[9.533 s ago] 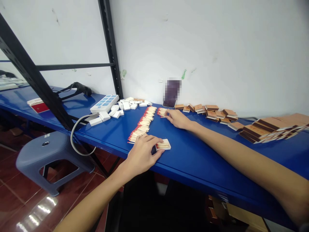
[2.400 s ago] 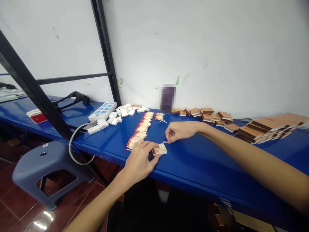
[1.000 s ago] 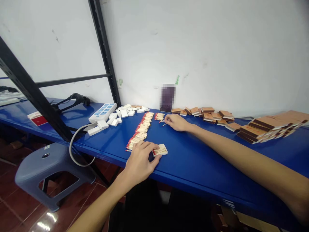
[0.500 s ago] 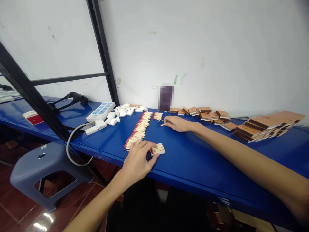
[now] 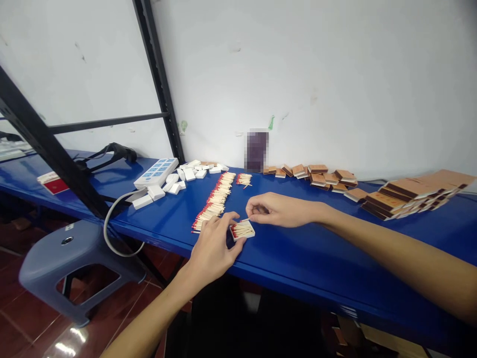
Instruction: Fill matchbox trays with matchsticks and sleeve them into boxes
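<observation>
My left hand (image 5: 214, 248) rests on the table around a small white matchbox tray (image 5: 250, 235); the thumb touches its near side and the index finger is a little raised at the far side. Red-tipped matches lie inside the tray. Just beyond it, my right hand (image 5: 269, 209) pinches a single match (image 5: 244, 220), red head pointing left, close above the tray's far edge. A long row of loose matches (image 5: 217, 196) runs back from my left hand. Behind, a smaller bunch of matches (image 5: 244, 179) lies apart.
White empty-looking trays (image 5: 189, 174) are scattered at the back left by a white power strip (image 5: 156, 171). Brown matchboxes (image 5: 317, 179) lie along the wall, with a stack (image 5: 406, 196) at the right. A blurred dark upright object (image 5: 256, 150) leans there. A grey stool (image 5: 67, 258) stands left.
My right hand has come from the small bunch toward me, carrying a match to the tray. My left index finger has lifted slightly; the tray stays in place.
</observation>
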`<control>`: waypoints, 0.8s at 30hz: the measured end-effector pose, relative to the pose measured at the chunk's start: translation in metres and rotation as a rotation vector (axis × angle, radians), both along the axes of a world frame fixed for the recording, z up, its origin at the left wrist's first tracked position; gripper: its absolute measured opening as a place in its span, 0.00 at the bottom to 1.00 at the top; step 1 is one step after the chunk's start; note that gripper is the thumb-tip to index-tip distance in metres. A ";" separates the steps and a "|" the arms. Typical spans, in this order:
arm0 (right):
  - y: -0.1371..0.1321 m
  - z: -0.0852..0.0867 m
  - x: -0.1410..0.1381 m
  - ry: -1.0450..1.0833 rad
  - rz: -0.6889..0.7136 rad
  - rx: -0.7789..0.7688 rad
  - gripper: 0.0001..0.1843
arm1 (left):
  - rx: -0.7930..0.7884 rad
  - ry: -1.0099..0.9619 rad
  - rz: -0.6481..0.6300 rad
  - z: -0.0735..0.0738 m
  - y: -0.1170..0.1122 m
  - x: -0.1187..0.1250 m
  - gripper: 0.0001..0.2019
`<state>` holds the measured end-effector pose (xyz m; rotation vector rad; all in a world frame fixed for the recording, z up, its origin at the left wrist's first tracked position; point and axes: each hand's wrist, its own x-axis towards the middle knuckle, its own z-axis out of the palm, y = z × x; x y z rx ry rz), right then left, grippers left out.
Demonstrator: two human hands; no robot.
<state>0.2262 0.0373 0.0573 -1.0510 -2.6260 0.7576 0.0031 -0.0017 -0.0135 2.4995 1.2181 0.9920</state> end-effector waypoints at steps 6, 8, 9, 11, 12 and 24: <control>0.016 -0.011 0.006 0.053 -0.129 0.119 0.12 | 0.036 0.047 -0.061 0.003 0.001 -0.001 0.11; 0.029 -0.020 0.018 0.007 -0.251 0.237 0.10 | 0.026 0.065 -0.080 0.004 0.001 -0.001 0.11; 0.036 -0.024 0.024 -0.035 -0.291 0.271 0.10 | 0.020 0.073 -0.085 0.004 0.001 -0.001 0.11; 0.049 -0.034 0.034 -0.093 -0.331 0.288 0.12 | 0.014 0.077 -0.083 0.005 0.000 -0.001 0.10; 0.054 -0.037 0.038 -0.113 -0.336 0.292 0.11 | 0.012 0.071 -0.080 0.005 0.000 -0.001 0.10; 0.035 -0.025 0.026 -0.148 -0.118 0.188 0.11 | -0.001 0.047 -0.034 0.004 0.000 0.000 0.09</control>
